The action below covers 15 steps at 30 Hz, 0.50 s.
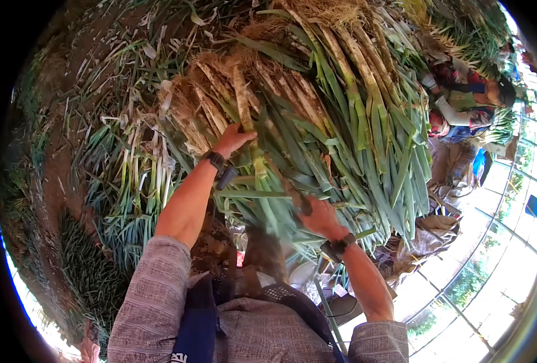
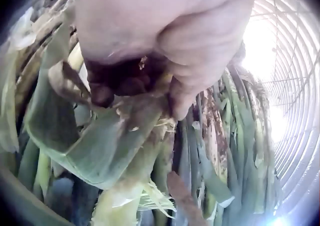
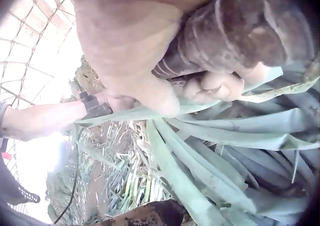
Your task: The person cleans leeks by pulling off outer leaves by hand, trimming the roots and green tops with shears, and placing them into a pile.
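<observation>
My left hand (image 1: 233, 140) grips a leek (image 1: 240, 100) around its stalk, roots pointing away from me and green leaves toward my body. In the left wrist view, the fingers of that hand (image 2: 165, 35) curl round the stalk, and a broad leaf (image 2: 95, 146) folds down below them. My right hand (image 1: 322, 218) holds a knife with a narrow brown blade (image 1: 288, 184), slanting toward the held leek. Its thick, ribbed dark handle (image 3: 225, 35) fills the curled fingers in the right wrist view. Long green leaves (image 3: 240, 126) spread under this hand.
A big heap of leeks (image 1: 365, 121) lies before me, roots at the far side. Trimmed leeks (image 1: 147, 169) and leaf scraps (image 1: 123, 60) cover the ground at left. Another person (image 1: 468, 103) sits among leeks at far right, near the greenhouse wall (image 1: 492, 242).
</observation>
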Each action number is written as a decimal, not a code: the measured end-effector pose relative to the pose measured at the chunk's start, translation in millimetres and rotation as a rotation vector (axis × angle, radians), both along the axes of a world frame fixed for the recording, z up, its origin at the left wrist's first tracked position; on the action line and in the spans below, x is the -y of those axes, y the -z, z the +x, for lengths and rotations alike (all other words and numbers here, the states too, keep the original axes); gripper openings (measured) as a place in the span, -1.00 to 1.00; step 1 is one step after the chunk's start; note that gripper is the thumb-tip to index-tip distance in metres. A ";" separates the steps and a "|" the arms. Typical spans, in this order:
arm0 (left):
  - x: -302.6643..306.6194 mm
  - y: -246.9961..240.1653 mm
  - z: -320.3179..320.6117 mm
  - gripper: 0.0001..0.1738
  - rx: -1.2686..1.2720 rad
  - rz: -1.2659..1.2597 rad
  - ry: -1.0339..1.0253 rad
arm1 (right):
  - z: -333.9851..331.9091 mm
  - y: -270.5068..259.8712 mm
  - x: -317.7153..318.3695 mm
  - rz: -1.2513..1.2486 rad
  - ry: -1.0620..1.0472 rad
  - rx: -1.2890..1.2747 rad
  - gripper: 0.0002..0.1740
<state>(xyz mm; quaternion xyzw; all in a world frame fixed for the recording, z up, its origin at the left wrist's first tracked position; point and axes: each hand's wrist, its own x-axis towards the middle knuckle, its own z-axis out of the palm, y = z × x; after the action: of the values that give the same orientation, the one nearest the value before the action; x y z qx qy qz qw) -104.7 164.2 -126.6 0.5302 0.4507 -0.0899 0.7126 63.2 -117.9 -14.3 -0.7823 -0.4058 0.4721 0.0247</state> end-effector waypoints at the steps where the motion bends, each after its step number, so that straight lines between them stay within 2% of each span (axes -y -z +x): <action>1: 6.7 0.5 2.3 0.15 -0.234 0.208 -0.010 | -0.2 0.2 2.2 0.001 -0.011 0.013 -0.49; 2: 6.1 0.2 -1.6 0.15 -0.235 0.209 -0.010 | 0.3 0.3 6.5 0.002 -0.011 0.012 -0.49; 4: 2.7 -8.8 -9.2 0.15 -0.072 -0.074 -0.082 | 1.9 2.8 16.4 0.089 0.009 0.002 -0.51; 5: 8.6 2.8 -9.9 0.15 -0.073 -0.073 -0.081 | 0.4 5.6 21.6 0.090 0.011 0.001 -0.51; 7: 23.7 17.7 -1.8 -0.23 -0.129 0.102 -0.402 | -3.4 8.9 30.8 0.097 0.071 -0.020 -0.53; 11: 35.5 13.8 3.6 -0.37 -0.052 0.051 -0.418 | -10.4 -0.4 37.6 0.145 0.115 -0.059 -0.58; 13: 32.8 28.5 -5.2 -0.40 -0.005 0.041 -0.462 | -12.7 -12.7 37.1 0.049 -0.044 -0.008 -0.59; 15: 29.5 30.3 -14.1 -0.45 0.088 -0.017 -0.532 | -14.7 -13.1 41.9 0.090 -0.014 -0.014 -0.61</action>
<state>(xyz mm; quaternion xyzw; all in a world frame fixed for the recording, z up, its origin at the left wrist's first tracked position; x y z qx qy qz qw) -118.8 134.7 -156.8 0.3904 0.5420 0.1201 0.7345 48.5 -159.8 -1.2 -0.7741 -0.4319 0.4590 0.0596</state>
